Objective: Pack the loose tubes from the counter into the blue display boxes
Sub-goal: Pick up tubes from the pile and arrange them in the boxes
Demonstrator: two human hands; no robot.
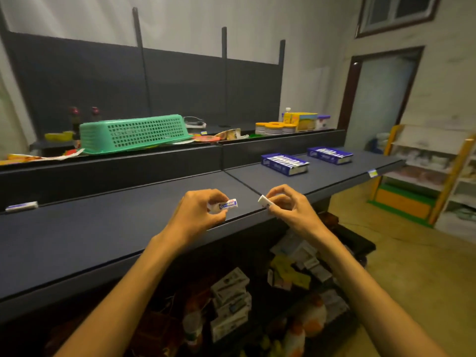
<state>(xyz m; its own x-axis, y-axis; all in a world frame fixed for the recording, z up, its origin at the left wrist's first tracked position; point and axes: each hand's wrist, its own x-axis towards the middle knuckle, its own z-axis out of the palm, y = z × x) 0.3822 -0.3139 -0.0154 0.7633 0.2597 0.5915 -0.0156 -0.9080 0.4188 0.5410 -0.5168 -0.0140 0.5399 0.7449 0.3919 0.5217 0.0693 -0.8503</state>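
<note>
My left hand [198,212] pinches a small white and blue tube [229,204] just above the front of the dark counter [103,233]. A second white tube [264,201] is pinched in my right hand [288,204], end-on toward the camera. The two hands are close together, a short gap between the tubes. Two blue display boxes stand on the counter to the right, the nearer one [284,163] and the farther one [329,155], both holding rows of tubes. One loose tube [22,206] lies at the counter's far left.
An upturned green basket [134,135] sits on the upper ledge, with tins [275,128] and yellow cartons [301,121] further right. Below the counter a shelf holds packets and bottles. A shelf unit [432,173] stands at the right by a doorway.
</note>
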